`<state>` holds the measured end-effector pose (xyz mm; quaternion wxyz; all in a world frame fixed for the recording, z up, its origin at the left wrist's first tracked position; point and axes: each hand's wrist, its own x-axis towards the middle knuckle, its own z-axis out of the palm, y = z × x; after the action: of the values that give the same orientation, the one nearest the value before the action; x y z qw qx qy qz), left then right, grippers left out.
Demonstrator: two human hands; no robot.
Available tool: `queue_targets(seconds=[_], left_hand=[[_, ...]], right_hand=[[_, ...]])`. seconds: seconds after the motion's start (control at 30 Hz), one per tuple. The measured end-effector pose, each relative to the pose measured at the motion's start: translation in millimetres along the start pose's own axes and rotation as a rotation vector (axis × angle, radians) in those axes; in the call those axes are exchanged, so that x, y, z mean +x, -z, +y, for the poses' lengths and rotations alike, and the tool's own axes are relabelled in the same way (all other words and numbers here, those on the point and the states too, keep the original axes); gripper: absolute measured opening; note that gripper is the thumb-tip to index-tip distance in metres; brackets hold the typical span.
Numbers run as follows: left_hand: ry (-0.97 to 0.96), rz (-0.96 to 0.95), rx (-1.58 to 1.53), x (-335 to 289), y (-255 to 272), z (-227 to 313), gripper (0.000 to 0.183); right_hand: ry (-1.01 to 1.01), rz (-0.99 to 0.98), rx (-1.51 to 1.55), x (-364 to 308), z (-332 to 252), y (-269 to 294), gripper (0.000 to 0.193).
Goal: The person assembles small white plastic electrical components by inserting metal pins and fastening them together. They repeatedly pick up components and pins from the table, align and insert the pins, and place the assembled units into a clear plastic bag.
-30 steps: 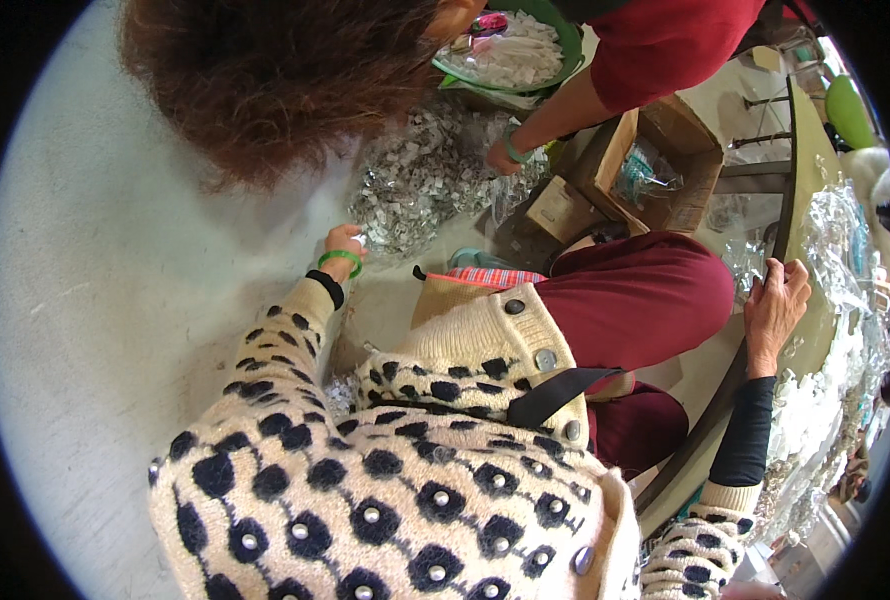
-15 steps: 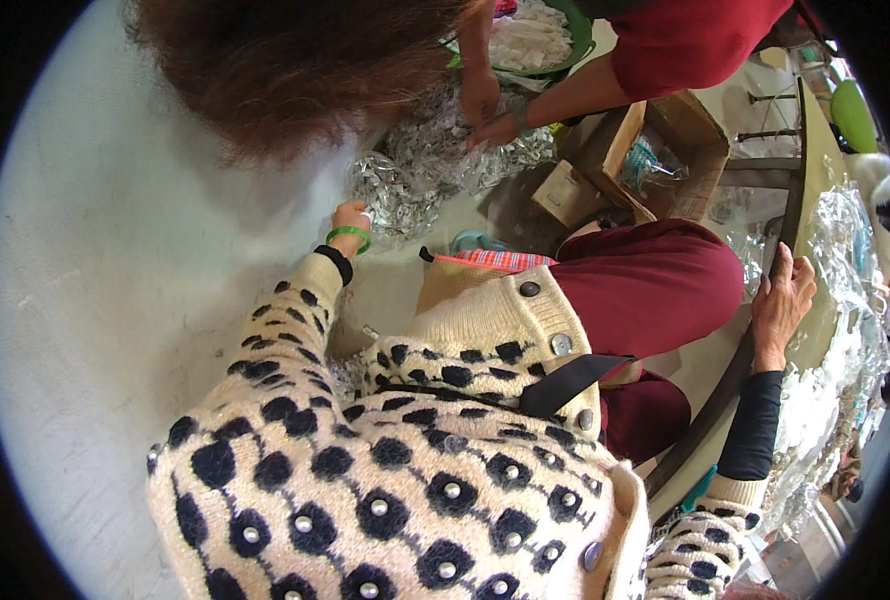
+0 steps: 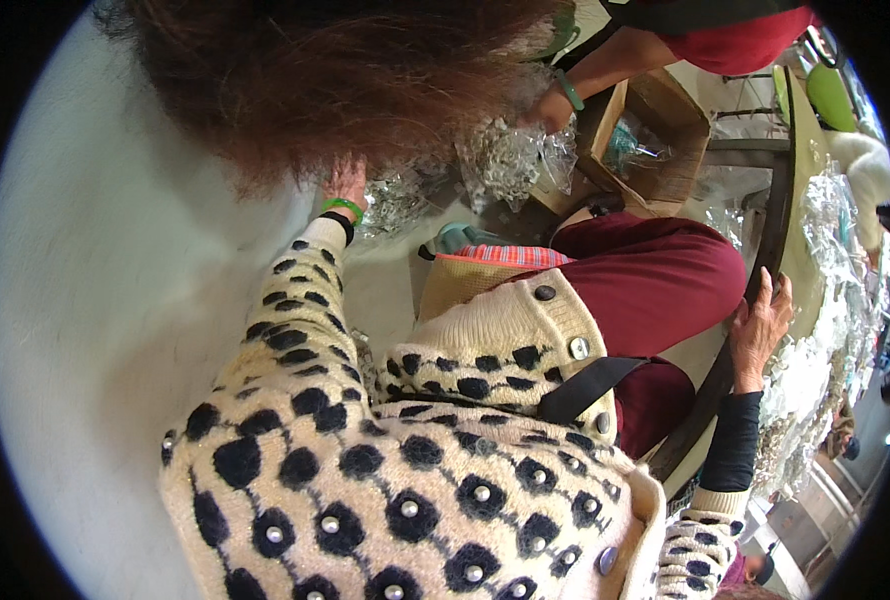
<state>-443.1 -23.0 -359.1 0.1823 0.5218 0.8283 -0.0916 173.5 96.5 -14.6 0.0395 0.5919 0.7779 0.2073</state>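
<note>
My left hand (image 3: 345, 182), with a green bangle at the wrist, reaches to the near-left side of a heap of crinkled clear plastic pieces (image 3: 397, 205). A head of dark reddish hair hangs over its fingers and hides them, so I cannot see whether it holds anything. On the right, my right hand (image 3: 762, 318) lies on the dark edge of a table (image 3: 777, 215), fingers stretched out and apart. A co-worker's hand (image 3: 553, 108), also with a green bangle, is at a bunched clear plastic bag (image 3: 525, 165) of pieces.
An opened cardboard box (image 3: 665, 115) with some plastic inside stands beyond my knee (image 3: 655, 265). Clear plastic packaging (image 3: 815, 390) is piled on the table at right. A red checked cloth (image 3: 505, 256) lies by my lap. A pale wall or floor surface (image 3: 95, 300) fills the left.
The hair has moved down over the heap and my left fingers. My left hand has shifted slightly up. The co-worker's hand has moved right, with the plastic bag coming toward the box.
</note>
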Motion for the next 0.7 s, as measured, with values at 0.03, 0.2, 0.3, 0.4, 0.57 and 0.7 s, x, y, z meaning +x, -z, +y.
queue_targets(seconds=[0.03,0.2,0.3,0.4,0.57,0.7], left_hand=[[-0.017,-0.007,0.026,7,-1,1,0.095],[-0.014,-0.012,0.071,21,-8,-8,0.088],[0.010,-0.006,0.056,22,-11,-13,0.085],[0.036,-0.006,0.016,21,-16,-15,0.081],[0.096,0.011,-0.061,18,-22,-19,0.075],[0.153,0.033,-0.137,15,-25,-21,0.070]], right_hand=[[0.013,0.000,-0.017,-1,0,1,0.066],[0.026,0.015,-0.056,-2,-2,2,0.062],[0.026,0.003,-0.077,-4,-3,3,0.060],[0.034,0.012,-0.075,-4,-5,6,0.057],[0.031,-0.016,-0.079,-4,-8,10,0.055],[0.044,-0.008,-0.115,-3,-9,10,0.053]])
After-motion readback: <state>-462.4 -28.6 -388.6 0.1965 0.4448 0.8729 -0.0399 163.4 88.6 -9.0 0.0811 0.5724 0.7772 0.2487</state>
